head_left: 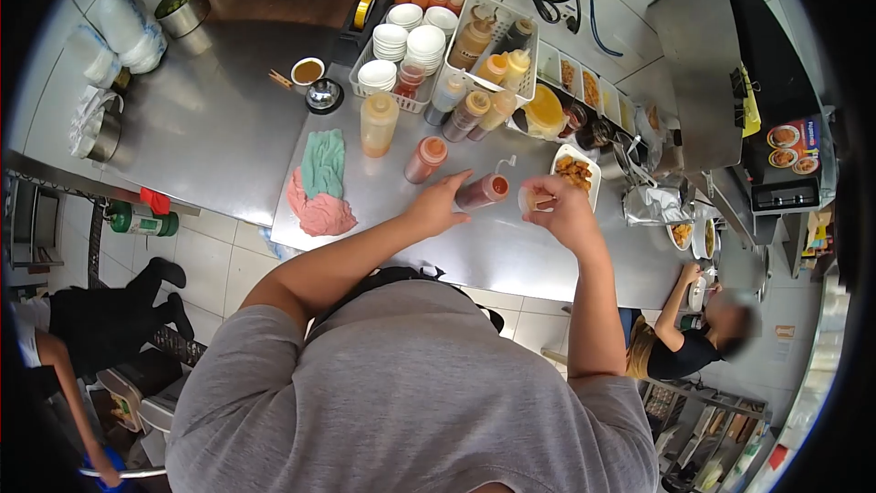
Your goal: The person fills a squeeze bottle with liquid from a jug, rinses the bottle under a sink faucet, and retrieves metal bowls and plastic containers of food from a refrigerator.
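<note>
On the steel counter, an open squeeze bottle of dark red sauce (482, 192) stands tilted in view between my hands, its top uncovered. My left hand (441, 206) is beside it, fingers spread, the fingertips close to its side. A small pale cup (529, 201) is held in the fingers of my right hand (568, 210). Just behind the bottle lies a clear pointed cap (506, 162). Beyond my right hand is a white tray of browned food pieces (575, 172). Another red sauce bottle (426, 160) stands behind my left hand.
Stacked white bowls (424, 43) and a basket of sauce bottles (474, 36) stand at the back. Green (323, 164) and pink cloths (319, 210) lie left, near a steel bell (324, 96). One person (680, 347) is at the right, another (82, 329) at the left.
</note>
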Available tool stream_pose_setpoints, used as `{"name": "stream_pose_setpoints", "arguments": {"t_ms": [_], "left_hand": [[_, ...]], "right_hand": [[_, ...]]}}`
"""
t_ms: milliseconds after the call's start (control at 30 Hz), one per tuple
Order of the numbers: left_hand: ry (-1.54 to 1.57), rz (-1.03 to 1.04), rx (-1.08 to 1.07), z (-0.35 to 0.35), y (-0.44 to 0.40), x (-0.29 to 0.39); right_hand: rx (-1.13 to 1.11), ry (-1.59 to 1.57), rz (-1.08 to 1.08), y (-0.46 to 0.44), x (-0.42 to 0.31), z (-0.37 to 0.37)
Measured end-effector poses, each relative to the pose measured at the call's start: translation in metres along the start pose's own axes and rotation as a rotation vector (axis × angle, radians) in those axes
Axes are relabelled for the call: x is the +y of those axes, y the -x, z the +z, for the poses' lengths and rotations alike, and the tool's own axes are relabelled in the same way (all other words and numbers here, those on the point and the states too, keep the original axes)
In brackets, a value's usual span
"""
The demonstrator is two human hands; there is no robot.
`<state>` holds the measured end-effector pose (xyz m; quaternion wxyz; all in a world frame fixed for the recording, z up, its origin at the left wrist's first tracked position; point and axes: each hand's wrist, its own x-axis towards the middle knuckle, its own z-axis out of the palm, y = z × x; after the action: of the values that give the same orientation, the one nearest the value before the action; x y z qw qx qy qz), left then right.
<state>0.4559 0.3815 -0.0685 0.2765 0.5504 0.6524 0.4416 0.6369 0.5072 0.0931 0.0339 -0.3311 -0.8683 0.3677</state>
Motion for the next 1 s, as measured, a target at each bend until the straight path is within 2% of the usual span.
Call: {"name": "stream_pose_setpoints", "arguments": {"t_ms": [67,133,200,267,333,367,433,467,500,533,600,667,700,767,800,867,900,967,1000], "left_hand": [[-0.048,-0.006,-0.008,-0.011,0.021,-0.002],[0.052,0.088,-0.078,-0.034,0.033,-0.001],[-0.005,0.064,-0.115,-0.057,0.041,-0.007],[-0.055,0.019,-0.166,-0.058,0.046,-0.005],[-0.068,0.187,-0.035,-0.047,0.024,0.01],[-0.071,0.19,-0.036,-0.035,0.013,0.014],[-0.041,0.202,0.098,-0.008,-0.006,0.015],[-0.039,0.203,0.102,-0.003,-0.013,0.015],[0.064,0.087,0.002,0.0,-0.019,0.018],[0.168,-0.031,-0.099,0.0,-0.022,0.018],[0.154,-0.047,-0.127,-0.004,-0.025,0.02],[0.137,-0.059,-0.159,-0.006,-0.024,0.02],[0.164,-0.047,-0.13,-0.005,-0.025,0.02],[0.2,-0.041,-0.097,-0.003,-0.024,0.018],[0.147,-0.043,-0.109,-0.004,-0.024,0.019],[0.093,-0.039,-0.128,-0.003,-0.025,0.021],[0.109,-0.042,-0.125,-0.003,-0.025,0.02],[0.126,-0.044,-0.119,-0.002,-0.026,0.018],[0.128,-0.046,-0.128,-0.003,-0.025,0.019]], "right_hand": [[0.018,0.036,-0.028,0.005,0.009,0.012],[0.069,0.048,-0.003,0.007,0.009,0.021],[0.12,0.061,0.014,0.001,0.002,0.026],[0.207,0.065,-0.124,-0.001,-0.008,0.031],[0.171,0.154,-0.197,-0.014,-0.012,0.035],[0.136,0.256,-0.276,-0.021,-0.014,0.034],[0.078,0.335,-0.268,-0.03,-0.017,0.032],[0.017,0.413,-0.259,-0.034,-0.018,0.03],[0.014,0.417,-0.26,-0.038,-0.019,0.029],[-0.041,0.463,-0.188,-0.041,-0.02,0.028],[-0.096,0.508,-0.11,-0.041,-0.025,0.029],[-0.102,0.644,0.182,-0.038,-0.036,0.029],[-0.101,0.649,0.18,-0.034,-0.035,0.028],[0.048,0.431,-0.119,-0.021,-0.027,0.027],[0.044,0.432,-0.115,-0.021,-0.022,0.025],[-0.093,0.691,0.035,-0.022,-0.016,0.021],[-0.091,0.692,0.037,-0.021,-0.017,0.019],[0.053,0.458,-0.189,-0.018,-0.024,0.016],[0.053,0.459,-0.188,-0.021,-0.018,0.023]]}}
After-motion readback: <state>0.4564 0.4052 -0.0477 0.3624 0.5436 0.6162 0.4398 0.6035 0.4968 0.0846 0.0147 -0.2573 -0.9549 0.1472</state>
